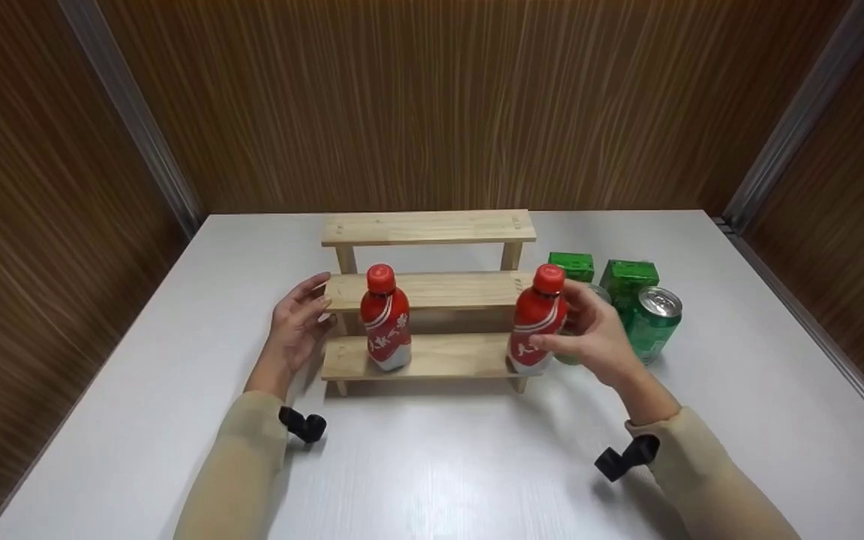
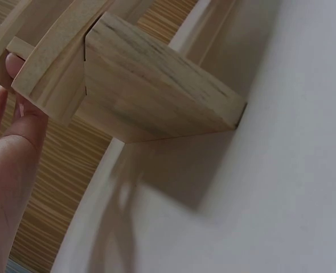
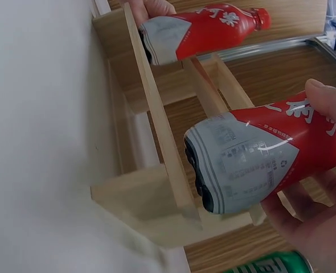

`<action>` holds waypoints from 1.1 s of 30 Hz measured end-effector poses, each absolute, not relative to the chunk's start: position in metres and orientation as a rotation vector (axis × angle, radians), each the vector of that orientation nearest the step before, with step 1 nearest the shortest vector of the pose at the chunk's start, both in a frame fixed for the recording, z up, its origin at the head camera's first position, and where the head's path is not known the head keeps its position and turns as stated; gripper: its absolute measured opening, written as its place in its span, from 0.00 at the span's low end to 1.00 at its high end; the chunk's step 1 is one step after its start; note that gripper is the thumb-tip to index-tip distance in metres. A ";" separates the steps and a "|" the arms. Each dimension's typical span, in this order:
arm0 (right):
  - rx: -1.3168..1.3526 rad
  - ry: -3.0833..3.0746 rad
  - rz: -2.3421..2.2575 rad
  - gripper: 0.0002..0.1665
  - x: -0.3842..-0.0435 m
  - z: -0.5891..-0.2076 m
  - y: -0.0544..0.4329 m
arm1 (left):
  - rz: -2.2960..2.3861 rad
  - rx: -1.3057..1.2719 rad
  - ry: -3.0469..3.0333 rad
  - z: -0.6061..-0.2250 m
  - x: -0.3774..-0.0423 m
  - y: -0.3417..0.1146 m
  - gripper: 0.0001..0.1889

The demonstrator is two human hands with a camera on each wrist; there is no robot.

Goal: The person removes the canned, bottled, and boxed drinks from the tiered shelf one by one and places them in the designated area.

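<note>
A three-tier wooden shelf rack (image 1: 432, 291) stands on the white table. At the left end of its middle tier, my left hand (image 1: 298, 324) pinches the board between thumb and fingers, as the left wrist view shows. A red plastic bottle (image 1: 387, 322) with a white base stands upright on the lower tier, left of middle. My right hand (image 1: 598, 330) grips a matching red bottle (image 1: 537, 319) around its body, thumb in front. This bottle leans slightly at the right end of the lower tier; whether its base (image 3: 236, 162) touches the board I cannot tell.
Right of the rack stand a green can (image 1: 653, 324) and two green boxes, one nearer the rack (image 1: 571, 264) and one farther right (image 1: 629, 277). Another can is mostly hidden behind my right hand. Wood-grain walls (image 1: 447, 105) enclose the table's back and sides.
</note>
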State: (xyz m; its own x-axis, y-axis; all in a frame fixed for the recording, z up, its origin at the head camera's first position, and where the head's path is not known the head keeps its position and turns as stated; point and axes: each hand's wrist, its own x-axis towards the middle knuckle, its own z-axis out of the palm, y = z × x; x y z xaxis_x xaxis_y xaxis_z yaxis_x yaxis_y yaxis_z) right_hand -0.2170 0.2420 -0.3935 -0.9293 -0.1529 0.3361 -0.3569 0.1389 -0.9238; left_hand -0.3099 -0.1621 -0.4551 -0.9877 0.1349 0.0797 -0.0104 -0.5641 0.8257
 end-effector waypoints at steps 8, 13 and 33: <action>0.425 -2.286 1.823 0.44 -0.207 -0.390 0.263 | 2.691 0.205 1.425 -0.455 -0.311 -0.162 0.21; 0.414 -2.304 1.775 0.44 -0.202 -0.390 0.275 | 2.706 0.200 1.400 -0.454 -0.312 -0.163 0.20; 0.353 -2.384 1.668 0.43 -0.189 -0.411 0.306 | 2.692 0.195 1.414 -0.455 -0.313 -0.161 0.21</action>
State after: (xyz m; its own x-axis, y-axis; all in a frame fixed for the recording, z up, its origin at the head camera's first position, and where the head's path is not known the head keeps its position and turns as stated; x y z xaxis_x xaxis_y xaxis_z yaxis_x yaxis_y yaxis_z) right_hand -0.1886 0.3063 -0.4107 -0.9492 -0.0749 0.3057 -0.3129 0.3310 -0.8903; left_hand -0.3129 -0.1609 -0.4547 -0.9874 0.1426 0.0688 -0.0243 -0.5658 0.8242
